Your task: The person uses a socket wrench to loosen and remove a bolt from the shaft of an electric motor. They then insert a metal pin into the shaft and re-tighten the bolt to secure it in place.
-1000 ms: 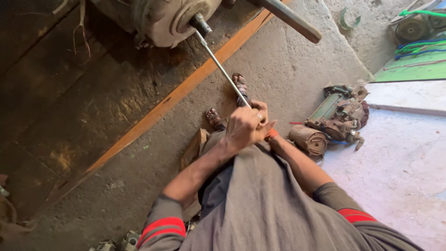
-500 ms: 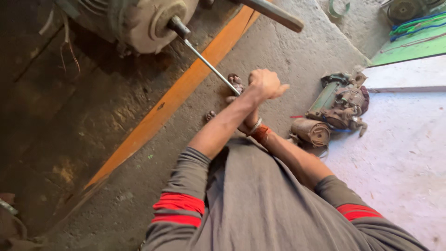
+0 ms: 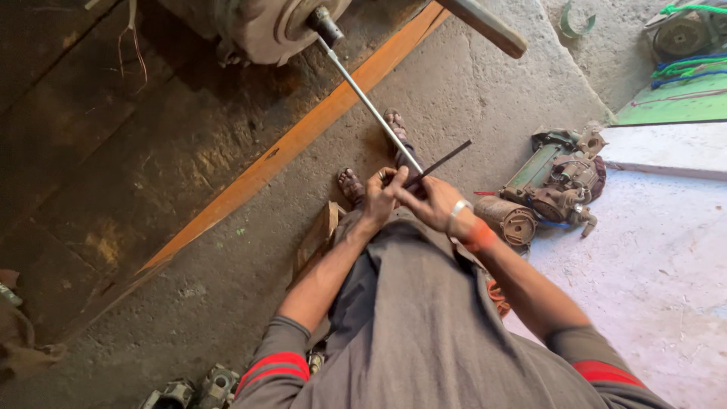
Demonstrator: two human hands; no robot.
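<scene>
A long steel socket wrench [image 3: 363,98] runs from a black socket on the end of a grey electric motor [image 3: 265,26] down to my hands. My left hand [image 3: 381,195] is closed around the near end of its shaft. Touching it, my right hand [image 3: 432,203] grips the thin dark cross bar [image 3: 443,161] that sticks out up and to the right. A metal bangle and an orange thread sit on my right wrist. My sandalled feet [image 3: 352,185] stand on the concrete just beyond the hands.
The motor rests on a dark, oily wooden bench [image 3: 113,174] with an orange edge strip [image 3: 303,132]. Old greenish pump and motor parts [image 3: 553,182] lie on the floor at right. A dark bar [image 3: 485,26] juts in at the top. Small metal parts [image 3: 197,390] lie at bottom left.
The wrench handle has swung back down toward my body. Both hands have come together again at its end, and the thin cross bar now shows sticking out from my right hand.
</scene>
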